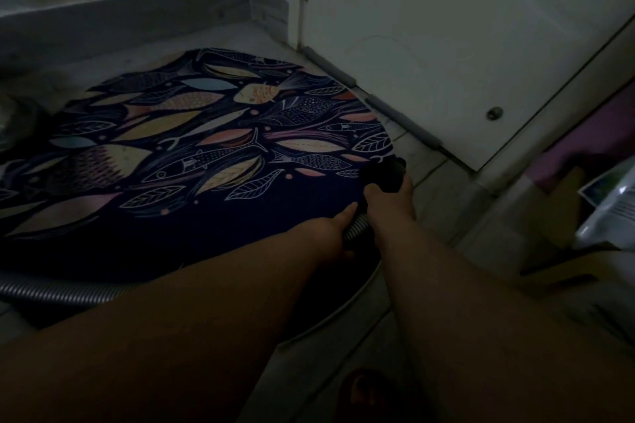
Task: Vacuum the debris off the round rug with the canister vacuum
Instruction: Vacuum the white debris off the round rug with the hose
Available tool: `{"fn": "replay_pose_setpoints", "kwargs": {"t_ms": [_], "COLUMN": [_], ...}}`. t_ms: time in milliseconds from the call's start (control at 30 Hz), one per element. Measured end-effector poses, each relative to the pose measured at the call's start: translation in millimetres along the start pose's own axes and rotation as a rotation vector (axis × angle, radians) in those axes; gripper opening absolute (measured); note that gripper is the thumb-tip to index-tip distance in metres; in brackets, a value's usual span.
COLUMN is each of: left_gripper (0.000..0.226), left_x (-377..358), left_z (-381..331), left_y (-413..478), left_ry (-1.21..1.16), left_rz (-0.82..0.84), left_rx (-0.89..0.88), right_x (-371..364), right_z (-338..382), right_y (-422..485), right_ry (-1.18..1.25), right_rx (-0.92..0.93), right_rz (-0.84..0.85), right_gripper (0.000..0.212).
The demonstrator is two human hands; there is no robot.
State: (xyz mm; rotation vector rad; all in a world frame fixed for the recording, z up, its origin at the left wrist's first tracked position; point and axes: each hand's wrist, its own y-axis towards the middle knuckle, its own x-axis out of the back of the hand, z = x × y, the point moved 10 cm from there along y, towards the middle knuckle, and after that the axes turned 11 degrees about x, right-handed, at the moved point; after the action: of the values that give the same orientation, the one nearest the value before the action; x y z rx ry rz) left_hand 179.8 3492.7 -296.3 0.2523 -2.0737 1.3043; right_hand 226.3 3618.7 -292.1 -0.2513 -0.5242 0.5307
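Note:
A round dark rug [192, 154] printed with fish and leaves lies on the tiled floor. At its right edge a black vacuum nozzle [388, 175] points down at the rug's rim. My right hand [391, 203] grips the nozzle's neck. Just behind it, my left hand [335, 230] holds the ribbed grey hose [357, 230]. The hose reappears at the lower left [58, 290], running off the frame's edge. The canister is out of view. The room is dim and no debris can be made out.
A white door [446, 45] with a grey bottom seal stands right beside the rug's far-right edge. A wall with skirting [137, 10] runs behind the rug. Cardboard and a plastic-wrapped item [604, 209] sit at the right. My foot [360, 391] shows at the bottom.

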Motion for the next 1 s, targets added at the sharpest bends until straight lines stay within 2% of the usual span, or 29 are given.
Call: {"fn": "replay_pose_setpoints", "kwargs": {"t_ms": [700,1000], "left_gripper": [0.091,0.092], "left_x": [16.6,28.0], "left_z": [14.8,78.9], "left_y": [0.0,-23.8], "left_ry": [-0.028,-0.102], "left_rz": [-0.086,-0.128], "left_rx": [0.056,0.144], "right_x": [-34.1,-101.1], "right_z": [13.5,29.9], "right_y": [3.6,-25.9], "right_ry": [0.105,0.089], "right_rx": [0.02,0.037], "right_rz": [0.196,0.349], "right_gripper": [0.086,0.086]}}
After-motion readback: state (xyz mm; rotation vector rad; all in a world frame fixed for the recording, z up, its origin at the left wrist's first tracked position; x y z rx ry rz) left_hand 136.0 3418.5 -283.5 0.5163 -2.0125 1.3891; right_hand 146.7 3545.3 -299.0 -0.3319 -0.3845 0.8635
